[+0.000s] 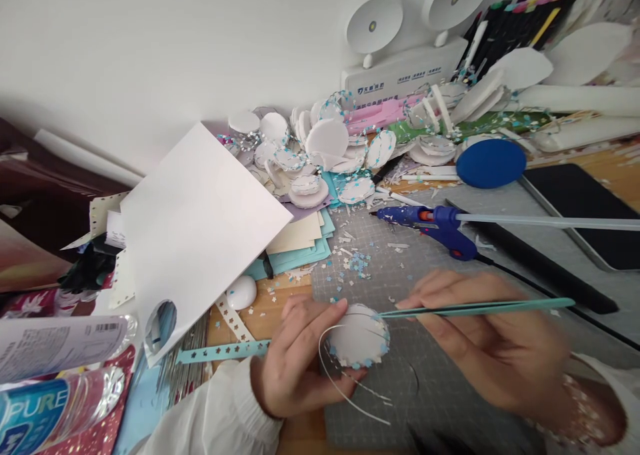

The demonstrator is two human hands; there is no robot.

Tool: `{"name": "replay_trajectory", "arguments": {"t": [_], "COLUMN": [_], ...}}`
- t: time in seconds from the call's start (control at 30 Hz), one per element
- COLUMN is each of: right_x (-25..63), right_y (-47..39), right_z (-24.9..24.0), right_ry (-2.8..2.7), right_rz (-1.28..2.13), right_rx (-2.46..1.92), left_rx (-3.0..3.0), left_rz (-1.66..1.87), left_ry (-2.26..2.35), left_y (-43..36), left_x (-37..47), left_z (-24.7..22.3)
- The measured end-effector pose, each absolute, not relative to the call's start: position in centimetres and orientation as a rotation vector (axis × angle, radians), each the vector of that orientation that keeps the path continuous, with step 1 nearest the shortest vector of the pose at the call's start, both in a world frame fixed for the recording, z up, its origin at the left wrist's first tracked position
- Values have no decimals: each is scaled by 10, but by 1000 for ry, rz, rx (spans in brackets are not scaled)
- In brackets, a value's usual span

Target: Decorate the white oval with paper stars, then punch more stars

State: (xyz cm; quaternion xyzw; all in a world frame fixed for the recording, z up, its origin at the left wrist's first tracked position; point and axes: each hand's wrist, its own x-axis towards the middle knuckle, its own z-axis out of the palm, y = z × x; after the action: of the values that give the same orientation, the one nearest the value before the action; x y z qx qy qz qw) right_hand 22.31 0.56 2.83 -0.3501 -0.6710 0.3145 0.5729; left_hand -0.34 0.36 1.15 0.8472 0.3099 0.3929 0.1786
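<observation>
My left hand [303, 355] pinches a white foam disc [357, 335] by its left side, thumb below and fingers on top. Small blue and white stars line the disc's edge, and a thin white wire [345, 395] loops out from it at the lower left. My right hand [480, 335] is closed on teal tweezers [485, 307], whose tips reach the disc's upper right edge. Whether the tips hold a star is too small to tell. Loose blue and white stars [359, 263] lie on the grey cutting mat [425, 395] beyond the disc.
A blue glue gun [430, 223] with a long glue stick lies behind my right hand. Decorated discs [327, 142] pile up at the wall. White foam sheet [200, 208], blue lid [491, 163], phone [590, 208], black bar [545, 258] and water bottle [60, 402] surround the work area.
</observation>
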Motion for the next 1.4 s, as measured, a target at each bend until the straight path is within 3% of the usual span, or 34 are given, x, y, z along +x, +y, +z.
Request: {"name": "replay_trajectory", "arguments": {"t": [0.9, 1.13, 1.4], "right_x": [221, 224, 223], "right_y": [7, 8, 9], "right_z": [30, 27, 22], "right_ry": [-1573, -1458, -1470], "right_rz": [694, 944, 1009], "right_rx": [-875, -972, -920], "left_rx": [2454, 2464, 2455], "left_rz": [1123, 1120, 1125], "left_ry": [836, 848, 840], "left_y": [4, 5, 4], "left_x": [-4, -3, -4], "left_z": [13, 16, 12]}}
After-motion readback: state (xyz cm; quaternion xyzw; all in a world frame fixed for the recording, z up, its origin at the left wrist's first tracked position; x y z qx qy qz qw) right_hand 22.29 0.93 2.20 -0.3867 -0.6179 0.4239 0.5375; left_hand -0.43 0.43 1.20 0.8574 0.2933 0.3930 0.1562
